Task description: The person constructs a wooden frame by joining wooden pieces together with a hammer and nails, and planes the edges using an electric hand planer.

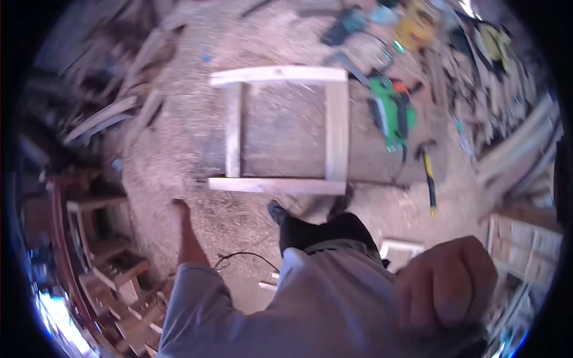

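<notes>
A rectangular frame of pale wooden pieces [337,131] lies flat on a dark board in front of my feet. My left hand [180,207] hangs at the left, low beside my body and apart from the frame; it is small and blurred, and its fingers cannot be made out. Close to the camera at the lower right is my right hand [447,283], with its fingers curled in. Whatever it may hold is hidden. A green power tool [392,113] lies right of the frame, and a hammer with a yellow and black handle [429,179] lies further right.
Sawdust covers the floor [161,143]. Wood scraps and boards are piled at both sides. More tools, one of them yellow [415,27], lie at the top right. Wooden furniture parts [107,238] stand at the lower left, and a wooden crate-like piece [525,241] at the right.
</notes>
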Demonstrator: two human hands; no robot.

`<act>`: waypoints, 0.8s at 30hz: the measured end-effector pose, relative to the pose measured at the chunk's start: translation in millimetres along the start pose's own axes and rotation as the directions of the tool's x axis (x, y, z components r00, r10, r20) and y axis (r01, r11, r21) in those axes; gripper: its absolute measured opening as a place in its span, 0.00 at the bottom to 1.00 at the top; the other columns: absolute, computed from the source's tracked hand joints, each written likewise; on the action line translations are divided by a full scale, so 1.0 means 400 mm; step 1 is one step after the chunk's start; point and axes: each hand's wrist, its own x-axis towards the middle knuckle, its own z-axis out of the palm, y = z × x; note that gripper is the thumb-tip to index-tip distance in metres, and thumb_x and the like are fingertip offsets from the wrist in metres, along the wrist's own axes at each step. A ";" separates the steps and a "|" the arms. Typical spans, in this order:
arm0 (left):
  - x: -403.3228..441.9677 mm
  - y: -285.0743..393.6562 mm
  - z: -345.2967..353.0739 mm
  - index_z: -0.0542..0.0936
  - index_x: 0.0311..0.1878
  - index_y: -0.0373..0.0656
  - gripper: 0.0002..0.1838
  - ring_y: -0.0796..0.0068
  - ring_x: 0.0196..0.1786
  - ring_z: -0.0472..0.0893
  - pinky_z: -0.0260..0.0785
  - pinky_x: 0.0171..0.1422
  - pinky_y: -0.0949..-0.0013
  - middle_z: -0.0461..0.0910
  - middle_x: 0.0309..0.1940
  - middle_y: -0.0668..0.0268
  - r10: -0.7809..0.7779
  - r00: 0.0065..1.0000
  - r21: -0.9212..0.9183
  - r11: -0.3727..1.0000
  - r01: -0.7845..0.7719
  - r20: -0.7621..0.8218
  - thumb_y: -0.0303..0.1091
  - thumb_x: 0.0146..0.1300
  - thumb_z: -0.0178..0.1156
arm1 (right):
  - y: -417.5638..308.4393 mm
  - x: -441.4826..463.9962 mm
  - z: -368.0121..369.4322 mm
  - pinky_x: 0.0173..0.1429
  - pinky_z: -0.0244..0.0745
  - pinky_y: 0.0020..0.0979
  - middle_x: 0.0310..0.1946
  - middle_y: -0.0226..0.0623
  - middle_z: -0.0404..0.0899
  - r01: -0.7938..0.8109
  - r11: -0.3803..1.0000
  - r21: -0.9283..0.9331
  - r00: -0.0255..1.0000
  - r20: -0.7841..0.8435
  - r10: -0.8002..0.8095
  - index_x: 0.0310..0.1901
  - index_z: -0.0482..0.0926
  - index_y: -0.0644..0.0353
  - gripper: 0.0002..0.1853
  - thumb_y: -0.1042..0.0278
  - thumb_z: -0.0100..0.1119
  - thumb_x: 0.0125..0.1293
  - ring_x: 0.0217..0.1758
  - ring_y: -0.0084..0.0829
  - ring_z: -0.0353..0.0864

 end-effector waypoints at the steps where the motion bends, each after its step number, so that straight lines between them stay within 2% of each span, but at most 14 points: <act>1: -0.034 0.069 -0.093 0.92 0.46 0.41 0.15 0.43 0.40 0.91 0.82 0.43 0.44 0.91 0.40 0.45 -0.432 0.840 -0.047 0.881 0.472 0.328 0.43 0.71 0.66 | -0.051 -0.034 -0.022 0.34 0.78 0.38 0.35 0.44 0.85 -0.022 1.000 -0.022 0.999 0.030 0.023 0.41 0.87 0.73 0.16 0.64 0.76 0.74 0.26 0.36 0.80; 3: -0.077 0.143 -0.218 0.93 0.41 0.41 0.19 0.41 0.44 0.91 0.82 0.50 0.43 0.92 0.41 0.45 -0.467 0.779 -0.315 0.730 0.607 0.418 0.50 0.65 0.72 | -0.124 -0.090 -0.059 0.35 0.80 0.39 0.36 0.45 0.86 -0.087 0.993 -0.081 0.993 0.068 0.092 0.41 0.87 0.73 0.16 0.64 0.76 0.75 0.27 0.37 0.81; 6: -0.086 0.278 -0.401 0.93 0.44 0.40 0.23 0.41 0.46 0.91 0.81 0.54 0.44 0.92 0.42 0.45 -0.562 0.736 -0.335 0.657 0.675 0.378 0.54 0.66 0.72 | -0.216 -0.184 -0.107 0.39 0.82 0.39 0.37 0.47 0.86 -0.246 0.950 -0.193 0.964 0.053 0.261 0.45 0.86 0.77 0.20 0.62 0.79 0.72 0.30 0.39 0.84; 8: -0.062 0.392 -0.591 0.93 0.49 0.40 0.27 0.38 0.52 0.91 0.81 0.59 0.43 0.92 0.45 0.42 -0.591 0.692 -0.284 0.639 0.715 0.414 0.58 0.66 0.71 | -0.269 -0.283 -0.096 0.42 0.82 0.37 0.35 0.47 0.85 -0.413 0.804 -0.428 0.865 -0.460 0.200 0.46 0.83 0.75 0.22 0.56 0.69 0.80 0.38 0.36 0.88; 9: -0.060 0.430 -0.642 0.93 0.50 0.40 0.27 0.38 0.53 0.91 0.81 0.60 0.43 0.92 0.45 0.43 -0.605 0.682 -0.253 0.643 0.723 0.410 0.57 0.66 0.70 | -0.304 -0.267 -0.127 0.42 0.78 0.33 0.31 0.42 0.84 -0.593 0.568 -0.571 0.775 -0.596 0.211 0.44 0.82 0.67 0.11 0.65 0.64 0.77 0.32 0.34 0.83; 12: -0.051 0.531 -0.636 0.93 0.47 0.39 0.23 0.38 0.49 0.90 0.81 0.56 0.42 0.91 0.41 0.43 -0.576 0.736 -0.253 0.699 0.669 0.355 0.53 0.68 0.68 | -0.350 -0.443 -0.331 0.45 0.79 0.34 0.34 0.35 0.85 -0.873 0.260 -0.413 0.374 -0.908 -0.187 0.48 0.84 0.67 0.11 0.67 0.67 0.73 0.37 0.31 0.85; 14: -0.075 0.534 -0.452 0.92 0.39 0.35 0.20 0.36 0.37 0.89 0.80 0.49 0.40 0.90 0.33 0.43 -0.496 0.841 -0.341 0.769 0.541 0.215 0.47 0.70 0.67 | -0.404 -0.695 -0.515 0.47 0.81 0.36 0.37 0.40 0.87 -0.865 -0.133 -0.484 0.494 -0.771 -0.402 0.50 0.85 0.67 0.14 0.65 0.69 0.73 0.38 0.35 0.87; 15: -0.062 0.571 -0.451 0.92 0.41 0.35 0.18 0.36 0.40 0.90 0.80 0.52 0.40 0.90 0.35 0.42 -0.435 0.863 -0.384 0.774 0.504 0.256 0.44 0.69 0.65 | -0.432 -0.818 -0.604 0.48 0.82 0.37 0.39 0.42 0.88 -0.842 -0.321 -0.433 0.539 -0.680 -0.497 0.52 0.85 0.68 0.15 0.64 0.70 0.73 0.38 0.38 0.88; 17: -0.030 0.661 -0.450 0.91 0.44 0.35 0.16 0.36 0.44 0.90 0.81 0.56 0.40 0.90 0.38 0.40 -0.296 0.897 -0.463 0.777 0.426 0.328 0.38 0.67 0.62 | -0.468 -0.943 -0.652 0.52 0.84 0.44 0.45 0.50 0.88 -0.920 -0.139 -0.368 0.373 -0.706 -0.602 0.59 0.83 0.68 0.21 0.62 0.71 0.73 0.44 0.49 0.89; 18: -0.018 0.699 -0.394 0.91 0.48 0.35 0.17 0.36 0.50 0.89 0.80 0.61 0.40 0.89 0.44 0.38 -0.249 0.945 -0.512 0.795 0.325 0.213 0.35 0.64 0.62 | -0.476 -0.996 -0.672 0.55 0.84 0.47 0.48 0.54 0.88 -0.944 -0.040 -0.329 0.277 -0.718 -0.639 0.62 0.82 0.68 0.24 0.61 0.72 0.72 0.46 0.55 0.89; 19: -0.004 0.739 -0.341 0.90 0.52 0.35 0.19 0.37 0.56 0.89 0.79 0.66 0.41 0.89 0.49 0.37 -0.196 0.976 -0.547 0.808 0.218 0.099 0.31 0.62 0.61 | -0.475 -1.044 -0.692 0.57 0.83 0.50 0.52 0.58 0.86 -0.959 -0.136 -0.250 0.268 -0.633 -0.726 0.66 0.80 0.68 0.27 0.60 0.72 0.72 0.49 0.59 0.88; 21: 0.090 0.916 -0.451 0.87 0.61 0.38 0.23 0.38 0.66 0.84 0.74 0.74 0.44 0.87 0.60 0.44 -0.163 0.892 -0.533 0.751 0.389 0.422 0.30 0.62 0.62 | -0.449 -1.142 -0.732 0.62 0.82 0.56 0.60 0.65 0.82 -0.960 -0.278 -0.034 0.263 -0.444 -0.857 0.73 0.76 0.67 0.34 0.59 0.73 0.71 0.56 0.66 0.86; 22: 0.109 0.969 -0.390 0.87 0.61 0.37 0.22 0.40 0.66 0.84 0.75 0.74 0.45 0.87 0.60 0.45 -0.049 0.978 -0.665 0.726 0.173 0.201 0.33 0.65 0.65 | -0.444 -1.202 -0.765 0.65 0.80 0.60 0.62 0.72 0.80 -0.971 -0.230 -0.059 0.227 -0.516 -0.826 0.81 0.69 0.60 0.44 0.53 0.76 0.67 0.59 0.71 0.83; 24: 0.222 1.115 -0.455 0.86 0.64 0.38 0.26 0.40 0.69 0.83 0.75 0.76 0.47 0.86 0.63 0.43 0.206 0.942 -0.671 0.741 0.027 0.265 0.40 0.66 0.71 | -0.411 -1.221 -0.786 0.65 0.80 0.60 0.62 0.70 0.80 -0.985 -0.168 0.031 0.110 -0.636 -0.764 0.84 0.64 0.54 0.47 0.54 0.76 0.67 0.59 0.71 0.83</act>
